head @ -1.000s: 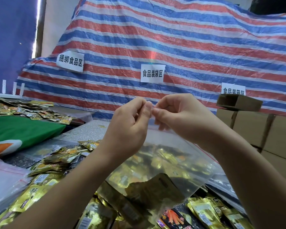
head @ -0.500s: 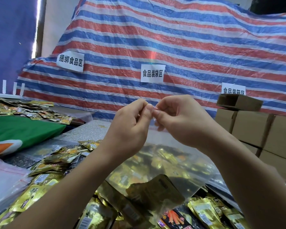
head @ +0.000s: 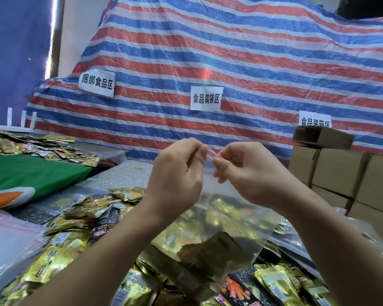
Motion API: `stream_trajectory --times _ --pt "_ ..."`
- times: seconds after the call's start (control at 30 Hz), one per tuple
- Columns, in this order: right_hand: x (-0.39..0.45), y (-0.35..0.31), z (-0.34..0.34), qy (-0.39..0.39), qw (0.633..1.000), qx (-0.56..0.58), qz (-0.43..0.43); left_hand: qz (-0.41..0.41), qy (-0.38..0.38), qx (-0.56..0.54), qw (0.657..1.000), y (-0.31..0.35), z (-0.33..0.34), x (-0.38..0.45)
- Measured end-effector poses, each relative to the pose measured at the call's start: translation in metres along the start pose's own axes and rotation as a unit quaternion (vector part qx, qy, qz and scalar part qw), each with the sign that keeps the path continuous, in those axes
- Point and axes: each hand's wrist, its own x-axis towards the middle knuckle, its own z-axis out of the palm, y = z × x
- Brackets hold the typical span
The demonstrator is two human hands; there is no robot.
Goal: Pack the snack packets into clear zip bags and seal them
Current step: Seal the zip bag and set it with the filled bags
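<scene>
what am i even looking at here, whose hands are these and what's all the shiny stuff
There is no machine here: these are a person's two bare hands, filmed by one wide-angle camera worn on their head, looking forward and down. The left hand and the right hand are raised in front of the camera, and each pinches the top edge of a clear zip bag near its middle. The bag hangs down from the fingers, and at least one dark gold snack packet sits inside it near the bottom. Below, the work surface is strewn with loose snack packets, mostly gold, some black. At the left lies a green cloth. At the right stand stacked cardboard boxes. Behind hangs a striped tarp with paper signs.
</scene>
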Motion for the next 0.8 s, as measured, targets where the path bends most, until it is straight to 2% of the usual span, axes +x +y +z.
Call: stream_trajectory --times 0.47,0.8 --pt "-0.026 0.016 -0.006 0.023 0.999 -0.02 0.036 -0.019 0.063 0.008 0.998 -0.001 -0.004 0.002" --pt "-0.038 0.033 -0.007 0.029 0.997 -0.06 0.03 -0.022 0.093 0.025 0.995 -0.007 -0.009 0.006"
